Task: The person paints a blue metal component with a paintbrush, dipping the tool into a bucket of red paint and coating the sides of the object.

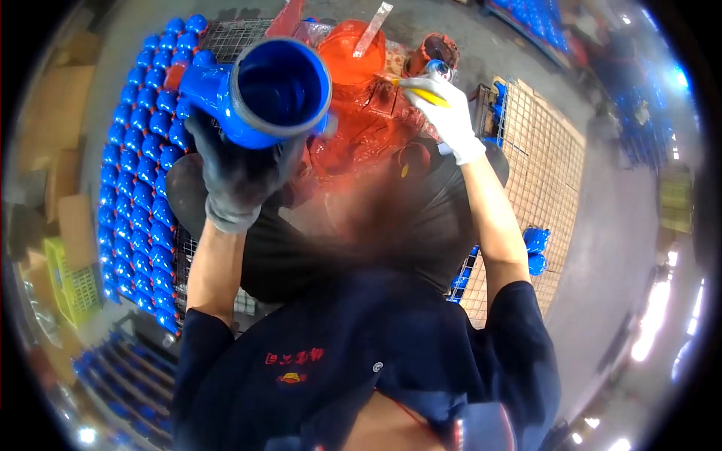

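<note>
By the dark-gloved left hand (244, 169), its fingers curled and partly hidden, the fitting (259, 98) is gripped from below, wide mouth turned up, presumably so that its rim is left uncovered. By the white-gloved right hand (444, 113) the yellow brush (426, 96) is pinched in closed fingers, seemingly for fine control, its tip pointed at the red paint (350, 66). The fitting is thus carried above the left fingers, well apart from the right. Farther left, blue parts (143, 158) are ranged in rows, probably for easy reach.
</note>
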The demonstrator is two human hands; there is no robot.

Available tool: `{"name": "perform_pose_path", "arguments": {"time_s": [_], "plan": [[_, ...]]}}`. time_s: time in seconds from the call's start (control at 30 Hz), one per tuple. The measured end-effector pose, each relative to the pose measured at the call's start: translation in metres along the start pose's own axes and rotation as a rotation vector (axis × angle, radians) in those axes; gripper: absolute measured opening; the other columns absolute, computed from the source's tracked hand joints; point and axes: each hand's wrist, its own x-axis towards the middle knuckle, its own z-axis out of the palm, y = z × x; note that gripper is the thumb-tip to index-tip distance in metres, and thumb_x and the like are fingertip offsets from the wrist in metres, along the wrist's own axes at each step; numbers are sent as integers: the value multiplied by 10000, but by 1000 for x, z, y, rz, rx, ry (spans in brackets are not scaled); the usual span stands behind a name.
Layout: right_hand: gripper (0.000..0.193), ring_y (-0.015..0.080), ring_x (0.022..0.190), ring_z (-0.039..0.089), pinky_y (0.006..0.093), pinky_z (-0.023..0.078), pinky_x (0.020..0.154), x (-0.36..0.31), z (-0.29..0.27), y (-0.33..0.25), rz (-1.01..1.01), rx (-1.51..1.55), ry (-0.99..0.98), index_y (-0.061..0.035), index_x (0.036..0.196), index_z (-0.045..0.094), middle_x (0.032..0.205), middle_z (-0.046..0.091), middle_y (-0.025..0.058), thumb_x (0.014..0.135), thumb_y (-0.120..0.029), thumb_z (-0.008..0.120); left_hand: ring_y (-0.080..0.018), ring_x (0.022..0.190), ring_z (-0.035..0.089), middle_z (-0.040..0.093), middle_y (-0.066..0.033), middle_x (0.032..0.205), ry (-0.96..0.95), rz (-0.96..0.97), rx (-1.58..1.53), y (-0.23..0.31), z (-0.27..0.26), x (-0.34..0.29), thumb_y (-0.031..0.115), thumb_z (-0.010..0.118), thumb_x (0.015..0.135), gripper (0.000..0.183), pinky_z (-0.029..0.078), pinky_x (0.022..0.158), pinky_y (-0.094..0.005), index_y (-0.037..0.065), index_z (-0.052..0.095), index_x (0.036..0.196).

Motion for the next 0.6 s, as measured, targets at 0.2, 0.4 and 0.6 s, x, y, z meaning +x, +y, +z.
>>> {"name": "perform_pose_path", "arguments": {"time_s": [0.2,0.4,0.6], "plan": [[267,268,953,600,381,499,834,34,40,40,-272,-566,-247,-218,1065,723,985,631,47,827,-143,629,-484,1390,382,381,-213,1533,-175,-93,-616,17,-1,48,387,787,848,851,489,1020,-590,72,349,1506],[207,256,938,604,369,499,809,34,45,42,-256,-662,-245,-220,1035,724,944,623,29,845,-177,652,-444,1348,440,444,-232,1461,-197,16,-620,14,-31,55,501,750,868,878,497,1036,-539,77,329,1510],[207,241,899,612,352,501,799,17,22,14,-222,-463,-114,-172,1060,726,933,641,27,852,-167,718,-235,1113,627,584,-93,1278,108,146,93,2,-32,46,347,736,938,656,560,946,-356,46,416,1426]]}}
